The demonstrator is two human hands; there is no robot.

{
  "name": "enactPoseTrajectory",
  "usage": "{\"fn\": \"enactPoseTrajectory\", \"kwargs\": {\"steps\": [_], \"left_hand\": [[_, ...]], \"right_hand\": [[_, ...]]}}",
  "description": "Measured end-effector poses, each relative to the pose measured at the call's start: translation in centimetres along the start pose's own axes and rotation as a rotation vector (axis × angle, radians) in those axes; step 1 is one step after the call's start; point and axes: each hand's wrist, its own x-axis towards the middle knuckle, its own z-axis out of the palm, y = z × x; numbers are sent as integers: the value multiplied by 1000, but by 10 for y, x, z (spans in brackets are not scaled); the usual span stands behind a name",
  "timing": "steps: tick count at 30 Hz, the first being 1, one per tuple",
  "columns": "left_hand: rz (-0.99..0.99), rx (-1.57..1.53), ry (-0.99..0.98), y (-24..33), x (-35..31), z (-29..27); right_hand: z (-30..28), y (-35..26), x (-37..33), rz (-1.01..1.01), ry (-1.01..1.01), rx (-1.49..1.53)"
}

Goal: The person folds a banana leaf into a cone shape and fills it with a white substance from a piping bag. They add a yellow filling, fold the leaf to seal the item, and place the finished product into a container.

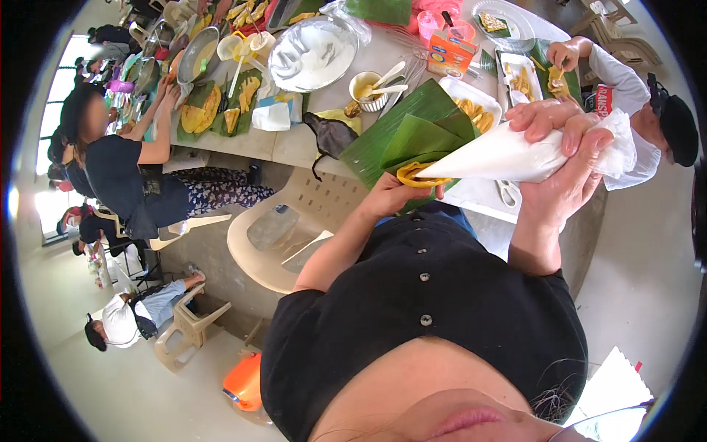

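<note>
In my right hand [563,158] is a full white piping bag [508,153], its fingers wrapped round the thick end. The bag lies slanted, its narrow tip pointing left. My left hand [398,196] holds a yellow, curled, cup-shaped piece of food [409,174] just in front of my chest. The bag's tip reaches its opening; whether it touches is hard to tell. Large green banana leaves [401,136] lie on the table right behind the yellow piece. A white dish [480,99] with yellow food slices stands beyond the leaves.
The white table [283,147] carries a bowl of white cream [313,55], a ribbed cup with spoons [366,88], an orange box [451,53], a dark pouch [333,134] and scissors [508,193]. A beige chair [254,239] stands left. Co-workers handle food at left and right.
</note>
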Motion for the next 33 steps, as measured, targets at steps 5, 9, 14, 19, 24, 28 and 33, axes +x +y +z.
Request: {"fn": "enactPoseTrajectory", "kwargs": {"steps": [5, 9, 14, 19, 24, 28, 33], "left_hand": [[21, -11, -14, 1, 1, -1], [10, -24, 4, 1, 1, 0], [1, -4, 23, -1, 1, -2], [16, -4, 19, 0, 1, -2], [16, -11, 18, 1, 2, -2], [3, -17, 21, 2, 1, -2], [-41, 9, 107, 7, 0, 8]], "right_hand": [[3, 1, -1, -9, -15, -19], [4, 1, 0, -23, -40, -40], [6, 1, 2, -40, -52, -56], [7, 3, 2, -44, -69, -57], [7, 3, 2, -47, -87, -68], [9, 3, 2, -48, -72, -80], [9, 0, 1, -64, -46, -71]]}}
